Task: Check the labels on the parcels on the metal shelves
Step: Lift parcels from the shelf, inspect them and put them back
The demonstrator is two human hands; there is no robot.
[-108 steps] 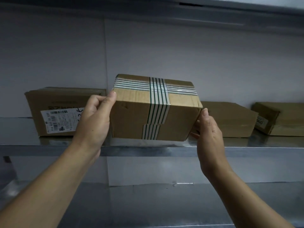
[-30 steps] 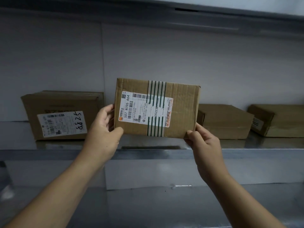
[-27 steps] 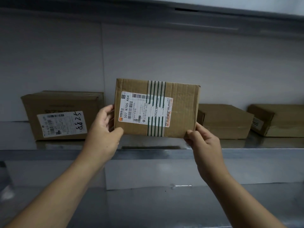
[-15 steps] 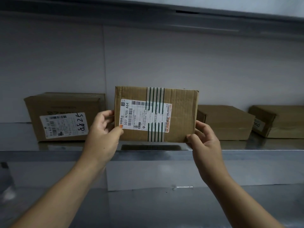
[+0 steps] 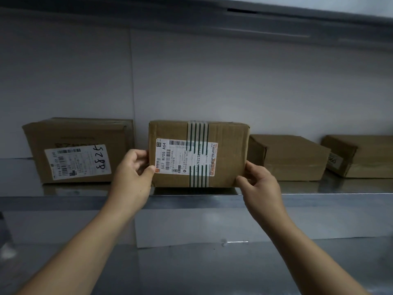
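A brown cardboard parcel (image 5: 225, 154) with green-striped tape stands on the metal shelf (image 5: 191, 198), its white label (image 5: 180, 156) facing me. My left hand (image 5: 133, 177) grips its lower left edge, thumb on the label's corner. My right hand (image 5: 258, 182) holds its lower right corner, fingers curled round the side. Left of it stands a larger parcel (image 5: 78, 133) whose label (image 5: 77, 161) bears handwritten digits.
Two lower parcels lie to the right on the same shelf, one (image 5: 291, 158) beside the held parcel, another (image 5: 361, 154) at the frame's edge with a small label. A white wall stands behind. A second metal shelf (image 5: 191, 269) runs below.
The parcel was turned so its label faces me, then lowered from the air onto the shelf. Both hands came down with it and still hold it.
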